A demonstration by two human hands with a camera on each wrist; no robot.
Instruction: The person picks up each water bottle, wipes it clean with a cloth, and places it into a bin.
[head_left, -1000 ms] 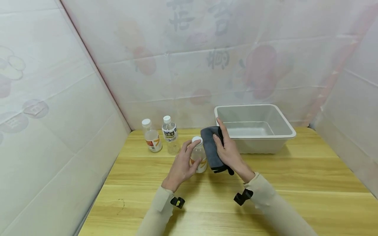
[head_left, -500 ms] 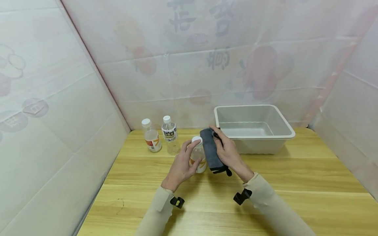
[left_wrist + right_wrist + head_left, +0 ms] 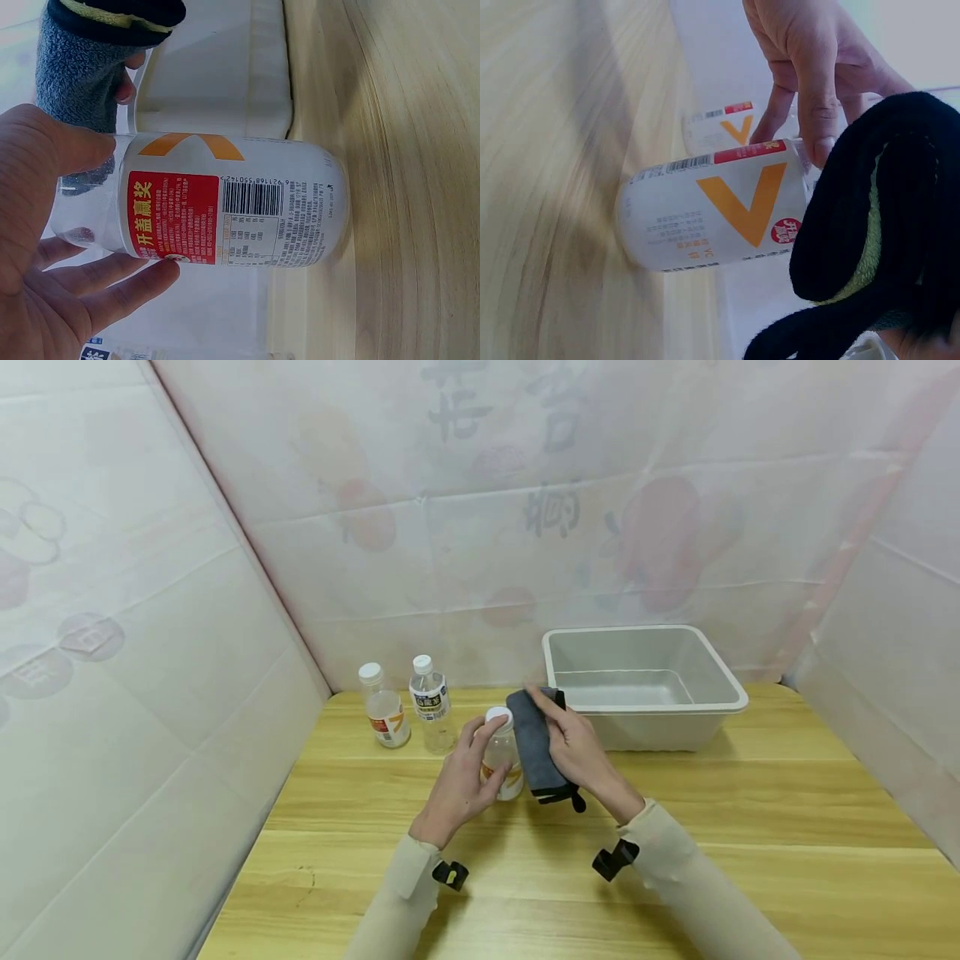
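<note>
We are steadying the small clear plastic bottle with the orange-and-white label with our left hand, fingers curled round its neck just under the white cap; it is standing on the pale wooden table, near the middle. Our right hand is gripping the folded dark grey cloth against the bottle's right side. We are judging that a firm hold and even pressure serve best. We are counting three bottles, one cloth and one grey plastic tub.

Pale wooden table amid printed white fabric walls
</note>
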